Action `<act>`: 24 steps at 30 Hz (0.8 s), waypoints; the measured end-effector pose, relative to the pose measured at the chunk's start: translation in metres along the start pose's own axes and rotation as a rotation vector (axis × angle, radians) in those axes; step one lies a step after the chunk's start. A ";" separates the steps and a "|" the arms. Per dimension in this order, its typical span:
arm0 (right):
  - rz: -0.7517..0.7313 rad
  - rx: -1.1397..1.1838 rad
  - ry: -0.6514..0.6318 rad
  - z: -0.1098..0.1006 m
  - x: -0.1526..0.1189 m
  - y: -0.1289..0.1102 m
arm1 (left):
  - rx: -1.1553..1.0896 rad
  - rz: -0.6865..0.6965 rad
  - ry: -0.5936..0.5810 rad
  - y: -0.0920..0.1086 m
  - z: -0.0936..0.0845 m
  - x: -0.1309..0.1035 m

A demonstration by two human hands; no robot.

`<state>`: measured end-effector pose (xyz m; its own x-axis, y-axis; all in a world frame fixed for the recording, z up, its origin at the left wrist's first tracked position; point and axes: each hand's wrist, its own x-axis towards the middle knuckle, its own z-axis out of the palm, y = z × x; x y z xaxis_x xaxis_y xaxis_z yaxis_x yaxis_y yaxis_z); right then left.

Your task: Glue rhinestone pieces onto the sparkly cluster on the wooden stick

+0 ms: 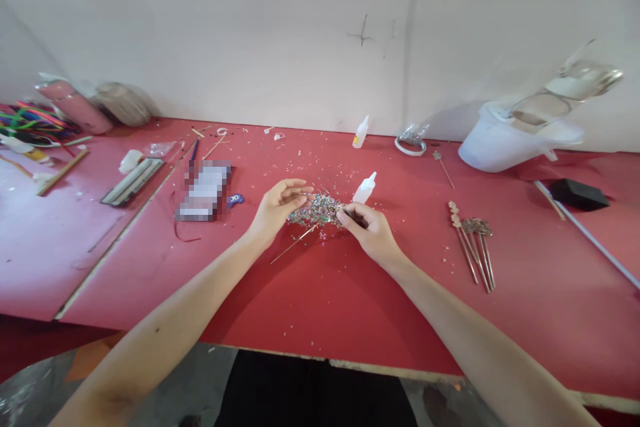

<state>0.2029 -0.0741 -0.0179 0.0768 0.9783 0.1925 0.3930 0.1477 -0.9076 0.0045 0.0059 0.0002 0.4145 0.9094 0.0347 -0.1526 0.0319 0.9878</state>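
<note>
A pile of small multicoloured glittery pieces (320,209) lies on the red table between my hands. At its left edge is my left hand (286,205), its fingers apart and curved over the pieces, holding nothing visible. My right hand (367,227) is at the pile's right side, thumb and fingers pinched together; what they hold, if anything, is too small to name. A thin gold stick (294,244) slants from the front of the pile. Just behind my right hand stands a white glue bottle (365,188).
Gold sticks with decorated tops (477,253) lie at the right. Further back are another small bottle (360,133), a white ring (410,147) and a white bucket (500,140). A blurred rectangular object (205,192) and a long case (133,181) lie left on the red table (320,307).
</note>
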 end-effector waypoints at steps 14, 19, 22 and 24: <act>-0.005 -0.016 -0.004 0.001 -0.001 0.000 | 0.193 0.255 0.248 0.001 -0.018 0.011; -0.001 -0.003 -0.007 0.001 -0.001 -0.002 | 0.184 0.114 0.063 0.004 -0.005 0.003; 0.001 -0.001 -0.013 0.000 -0.001 -0.004 | 0.255 0.030 -0.125 0.006 0.002 -0.002; 0.000 -0.004 -0.024 0.000 -0.001 -0.005 | 0.292 -0.022 -0.259 0.006 0.005 -0.005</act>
<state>0.2011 -0.0753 -0.0138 0.0550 0.9815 0.1835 0.3971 0.1471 -0.9059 0.0061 -0.0005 0.0069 0.6329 0.7741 0.0129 0.1051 -0.1024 0.9892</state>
